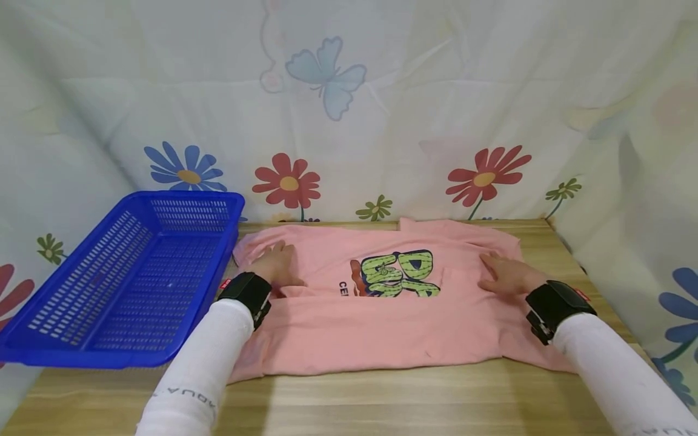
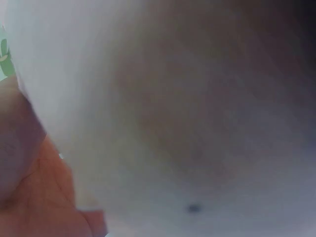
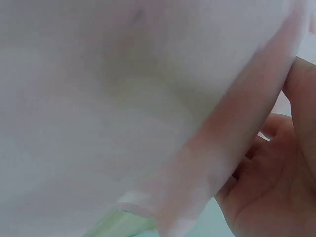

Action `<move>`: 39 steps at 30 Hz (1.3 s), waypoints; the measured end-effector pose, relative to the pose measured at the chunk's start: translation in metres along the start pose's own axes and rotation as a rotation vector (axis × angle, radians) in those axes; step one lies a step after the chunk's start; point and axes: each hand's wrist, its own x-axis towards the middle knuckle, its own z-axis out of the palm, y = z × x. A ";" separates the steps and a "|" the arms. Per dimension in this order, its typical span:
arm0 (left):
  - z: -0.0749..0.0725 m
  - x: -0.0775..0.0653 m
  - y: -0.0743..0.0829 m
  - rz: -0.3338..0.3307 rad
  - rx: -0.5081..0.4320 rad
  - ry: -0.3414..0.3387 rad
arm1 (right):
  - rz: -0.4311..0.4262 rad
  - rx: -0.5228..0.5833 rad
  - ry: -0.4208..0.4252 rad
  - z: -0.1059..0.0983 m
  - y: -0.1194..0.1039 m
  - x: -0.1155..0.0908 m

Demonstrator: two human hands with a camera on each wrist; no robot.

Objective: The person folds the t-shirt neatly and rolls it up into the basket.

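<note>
A pink T-shirt (image 1: 392, 333) lies spread on the table, its lower part folded up across a print of green cactus-patterned letters (image 1: 400, 272). My left hand (image 1: 275, 266) rests on the shirt's left side, thumb apart from the fingers. On the right side of the shirt lies my right hand (image 1: 509, 275), its fingers spread and pointing inward. Pale, blurred cloth (image 2: 173, 123) fills most of the left wrist view, with part of the palm at lower left. In the right wrist view, a fold of cloth (image 3: 232, 123) hangs close beside the palm, hiding some of the fingers.
A blue perforated plastic basket (image 1: 163, 284) stands left of the shirt, close to the left forearm. The wood-grain table (image 1: 382, 402) shows along the front. A white curtain (image 1: 392, 151) with flowers and a butterfly encloses the back and sides.
</note>
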 end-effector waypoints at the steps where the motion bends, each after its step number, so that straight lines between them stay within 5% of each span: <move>1: 0.000 -0.001 0.000 0.003 0.003 0.000 | 0.004 0.001 -0.006 0.000 0.000 -0.001; 21: 0.003 -0.007 0.001 0.034 0.028 -0.013 | -0.010 0.001 0.021 0.009 0.003 -0.021; 32: -0.011 0.003 0.000 0.005 0.071 -0.111 | -0.092 -0.095 0.033 -0.008 0.001 -0.011; 39: -0.021 0.013 -0.008 0.015 0.046 0.043 | -0.062 0.036 0.197 -0.029 0.006 0.008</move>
